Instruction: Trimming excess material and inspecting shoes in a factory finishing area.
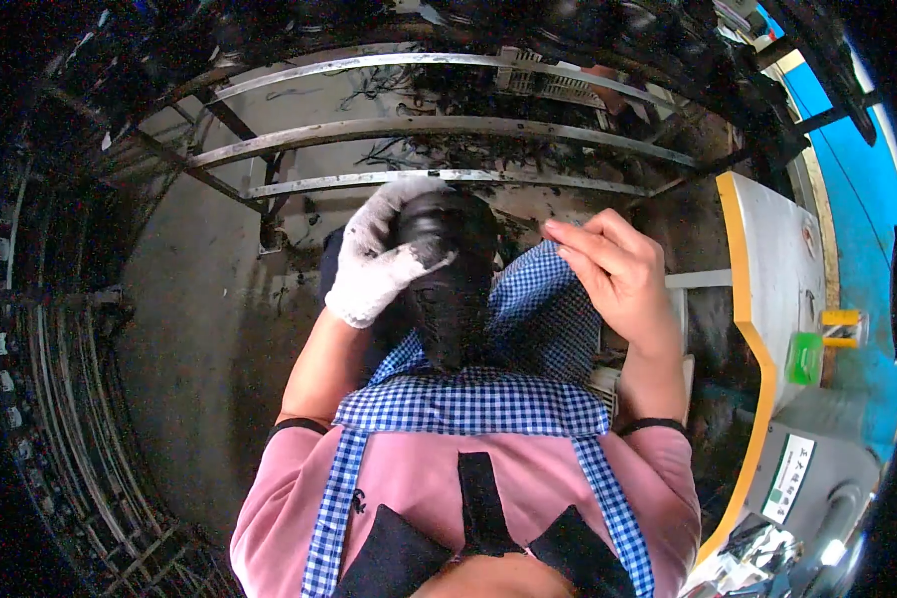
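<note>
My left hand [384,249], in a smudged white glove, is closed around a black, ridged, rounded piece [453,234] in front of my body. Its fingers lie over the left side and the thumb runs across the front. The piece narrows toward me into a rough, dark textured part [446,309]; its exact kind cannot be made out. My right hand [618,264] is bare and raised to the right of the piece, apart from it. Its thumb and forefinger come together at the tips, and whatever they may hold is too small to see.
Metal rack rails [439,127] cross ahead of me, with dark scraps on the floor beyond. A white crate [548,75] lies behind them. On the right stands a yellow-edged panel [752,319] with a green item [804,357]. Dark racking [70,399] lines the left.
</note>
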Motion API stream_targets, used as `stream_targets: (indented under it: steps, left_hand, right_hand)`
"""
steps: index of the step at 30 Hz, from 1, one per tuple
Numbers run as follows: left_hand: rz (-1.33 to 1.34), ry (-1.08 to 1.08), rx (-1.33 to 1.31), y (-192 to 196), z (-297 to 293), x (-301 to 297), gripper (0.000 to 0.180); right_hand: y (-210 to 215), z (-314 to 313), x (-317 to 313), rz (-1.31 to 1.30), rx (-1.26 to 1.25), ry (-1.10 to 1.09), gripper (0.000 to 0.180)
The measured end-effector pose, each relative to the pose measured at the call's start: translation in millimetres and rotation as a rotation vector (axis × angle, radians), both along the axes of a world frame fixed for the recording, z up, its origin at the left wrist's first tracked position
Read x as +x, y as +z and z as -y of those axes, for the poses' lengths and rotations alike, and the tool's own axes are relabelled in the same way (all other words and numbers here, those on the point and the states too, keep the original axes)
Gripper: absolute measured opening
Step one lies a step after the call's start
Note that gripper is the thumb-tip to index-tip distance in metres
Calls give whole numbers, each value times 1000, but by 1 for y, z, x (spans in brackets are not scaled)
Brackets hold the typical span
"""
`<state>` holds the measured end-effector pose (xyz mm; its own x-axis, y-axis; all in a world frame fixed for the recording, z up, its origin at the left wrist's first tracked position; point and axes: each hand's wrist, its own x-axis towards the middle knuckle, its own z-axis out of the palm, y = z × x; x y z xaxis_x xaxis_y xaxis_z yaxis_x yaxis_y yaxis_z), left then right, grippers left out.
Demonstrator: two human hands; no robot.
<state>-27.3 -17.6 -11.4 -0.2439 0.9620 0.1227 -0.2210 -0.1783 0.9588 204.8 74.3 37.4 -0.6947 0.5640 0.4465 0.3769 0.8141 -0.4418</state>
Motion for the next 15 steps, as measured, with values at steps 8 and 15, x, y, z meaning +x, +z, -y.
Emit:
stream_targets:
  steps: [8,15]
  left_hand:
    - [250,368,156,-44,-12,-45,58]
    - [813,371,29,-39,-23,-40,65]
  right_hand:
    - [-40,12,17,-34,-262,72,65]
    - [-78,32,28,-175,-330,79,87]
